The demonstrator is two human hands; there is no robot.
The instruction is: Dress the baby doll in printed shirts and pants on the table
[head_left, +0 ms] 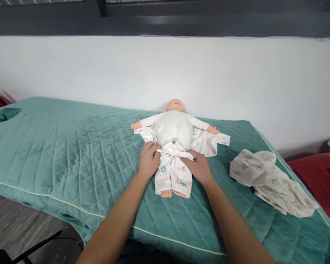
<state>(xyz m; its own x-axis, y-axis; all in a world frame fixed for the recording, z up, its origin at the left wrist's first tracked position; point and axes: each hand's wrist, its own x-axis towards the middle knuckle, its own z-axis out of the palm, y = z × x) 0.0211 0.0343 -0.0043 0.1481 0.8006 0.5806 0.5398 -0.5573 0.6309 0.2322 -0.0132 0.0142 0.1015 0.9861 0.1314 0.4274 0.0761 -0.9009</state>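
Note:
A baby doll (173, 126) lies on its back on the teal quilted bed (71, 154), head toward the wall, arms spread, in a white top. White printed trousers (172, 174) cover its legs, and its feet show at the cuffs. My left hand (149, 160) grips the left side of the trousers' waistband with curled fingers. Closed on the right side of the same waistband is my right hand (198, 167). An open printed shirt (206, 142) is spread under the doll.
A crumpled pile of printed baby clothes (269, 180) lies on the bed to the right. The white wall runs just behind the doll's head. A red seat (316, 176) stands beyond the bed's right edge, with dark floor at lower left.

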